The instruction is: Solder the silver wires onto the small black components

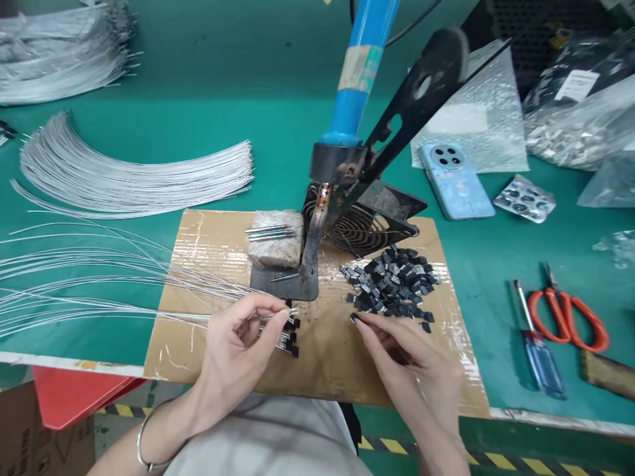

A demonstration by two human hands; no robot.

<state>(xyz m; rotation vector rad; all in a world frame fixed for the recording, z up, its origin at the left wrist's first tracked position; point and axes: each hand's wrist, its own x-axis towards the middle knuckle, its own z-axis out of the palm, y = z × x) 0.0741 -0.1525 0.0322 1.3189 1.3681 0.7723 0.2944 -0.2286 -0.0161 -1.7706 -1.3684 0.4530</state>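
My left hand [243, 350] is closed, thumb and fingers pinching thin grey wires [294, 311] whose tips poke out to the right. Under and beside it lie wires ending in black connectors [294, 345]. On the right, my right hand [414, 373] pinches a small black connector [354, 318] between thumb and forefinger, mostly covered by the fingertips. Just beyond that hand is a pile of loose black connectors [394, 281]. The hands are apart, both low over a cardboard sheet [327, 370].
A blue-handled soldering iron [347, 112] points downward on a black bracket [421, 92], before a small fan [362, 225]. Nearby sits a whitish block [272, 241]. A wire bundle [133, 175] lies left; a phone [456, 182], screwdriver [540, 357] and orange-handled cutters [565, 314] lie right.
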